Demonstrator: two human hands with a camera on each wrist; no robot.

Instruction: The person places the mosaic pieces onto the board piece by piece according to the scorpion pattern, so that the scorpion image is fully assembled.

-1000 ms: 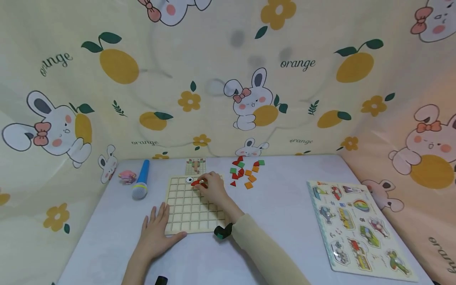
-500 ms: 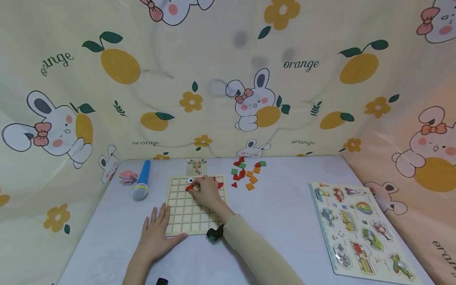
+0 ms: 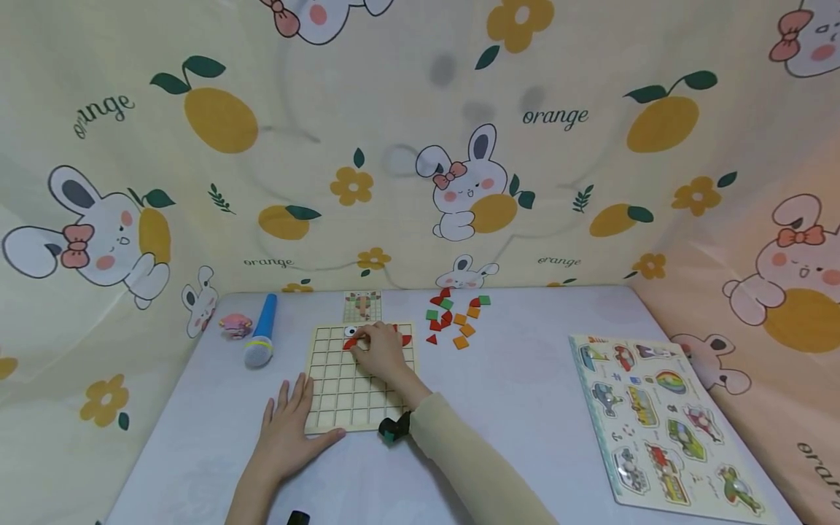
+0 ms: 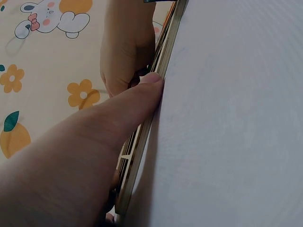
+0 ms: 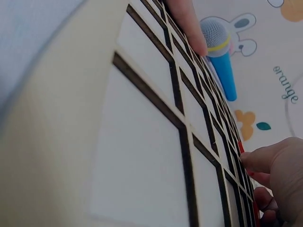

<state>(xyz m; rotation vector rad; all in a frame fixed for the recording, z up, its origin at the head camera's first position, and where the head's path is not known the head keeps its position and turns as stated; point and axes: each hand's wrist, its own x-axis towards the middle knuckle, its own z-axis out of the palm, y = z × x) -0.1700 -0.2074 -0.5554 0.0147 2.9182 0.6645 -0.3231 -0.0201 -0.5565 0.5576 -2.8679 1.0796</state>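
Note:
A pale wooden board (image 3: 337, 399) with a grid of square cells lies on the table. Over its upper part, my right hand (image 3: 382, 351) pinches a red piece (image 3: 349, 345) with rounded edge, low against the cells. In the right wrist view the thumb (image 5: 258, 160) touches the red piece (image 5: 241, 146). A round eye piece (image 3: 351, 332) sits in the top row, and more red pieces (image 3: 406, 340) show right of the fingers. My left hand (image 3: 286, 434) lies spread at the board's lower left corner; its thumb (image 4: 147, 85) rests on the near edge.
Behind the board lies a pattern card (image 3: 362, 307). Loose orange (image 3: 461, 343), red and green pieces are scattered to the right. A blue toy microphone (image 3: 265, 328) and pink toy (image 3: 235, 327) stand left. A picture puzzle board (image 3: 663, 423) lies far right.
My right hand has moved left and slightly down with the red piece, bringing it below the eye piece. More red pieces came into view on the right. The left hand stays in place.

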